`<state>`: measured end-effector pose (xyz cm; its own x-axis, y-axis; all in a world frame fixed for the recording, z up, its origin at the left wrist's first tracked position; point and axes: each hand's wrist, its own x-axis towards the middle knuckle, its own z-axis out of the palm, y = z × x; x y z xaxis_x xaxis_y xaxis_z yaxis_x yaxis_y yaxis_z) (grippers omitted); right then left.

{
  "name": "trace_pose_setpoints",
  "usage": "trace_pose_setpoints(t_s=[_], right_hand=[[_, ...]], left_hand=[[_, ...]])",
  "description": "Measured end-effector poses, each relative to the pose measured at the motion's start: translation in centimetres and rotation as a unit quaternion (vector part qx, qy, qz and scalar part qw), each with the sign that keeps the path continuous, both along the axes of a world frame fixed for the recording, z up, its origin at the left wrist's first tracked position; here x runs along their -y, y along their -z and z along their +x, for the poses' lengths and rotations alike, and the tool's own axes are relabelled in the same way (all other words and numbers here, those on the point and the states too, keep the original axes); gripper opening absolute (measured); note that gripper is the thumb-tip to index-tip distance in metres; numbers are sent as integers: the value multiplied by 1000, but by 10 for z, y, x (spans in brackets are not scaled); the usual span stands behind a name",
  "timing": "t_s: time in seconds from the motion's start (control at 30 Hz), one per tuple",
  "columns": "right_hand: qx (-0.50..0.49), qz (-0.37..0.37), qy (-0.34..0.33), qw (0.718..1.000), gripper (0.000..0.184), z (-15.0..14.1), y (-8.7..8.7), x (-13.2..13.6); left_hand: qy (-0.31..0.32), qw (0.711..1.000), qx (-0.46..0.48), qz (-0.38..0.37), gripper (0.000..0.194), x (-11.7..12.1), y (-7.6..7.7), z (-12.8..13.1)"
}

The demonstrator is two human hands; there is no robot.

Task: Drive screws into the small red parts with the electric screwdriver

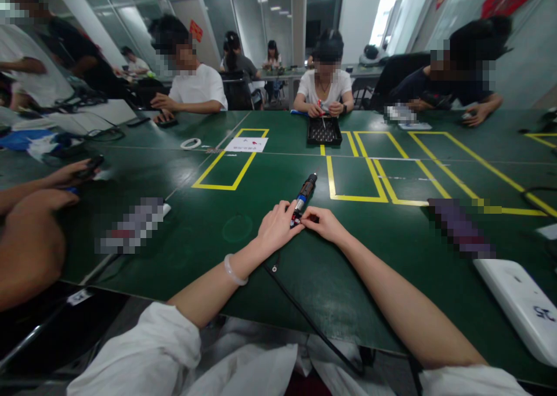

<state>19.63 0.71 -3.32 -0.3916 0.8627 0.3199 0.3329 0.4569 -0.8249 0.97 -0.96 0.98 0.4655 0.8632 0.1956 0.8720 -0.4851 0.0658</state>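
An electric screwdriver (306,191) lies on the green table (243,210), its thin bit pointing away from me. Its body looks opened up, with a blue and silver section and small red and white parts near the rear. My left hand (276,223) rests over the rear half, fingers wrapped against it. At the rear end my right hand (324,224) pinches with thumb and index finger; what lies between the fingertips is too small to make out. A black cable (300,306) with a small metal ring runs from beneath my left hand over the table edge towards me.
Yellow tape rectangles (359,197) mark the table. A white sheet (247,144) and a tape roll (190,144) lie ahead. Opposite, a person works over a black tray (324,132). A white power bank (517,309) is at right; another person's hand (73,172) holds something dark at left.
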Motion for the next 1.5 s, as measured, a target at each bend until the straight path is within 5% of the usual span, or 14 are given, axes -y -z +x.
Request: trace_pose_setpoints(t_s=[0.5,0.97,1.17,1.5], right_hand=[[-13,-34,7,999,15,2,-3,2],[11,-35,3,999,13,2,-10,6],[17,-32,-2,999,14,1,-10,6],[28,-21,-1,999,13,1,-11,6]], left_hand=[[1,999,-44,6,64,-19,-5,-40],[-173,976,-131,15,66,-69,-2,-200],[-234,961,-147,12,64,-85,-6,-250],[-253,950,-166,74,41,-72,-17,-248]])
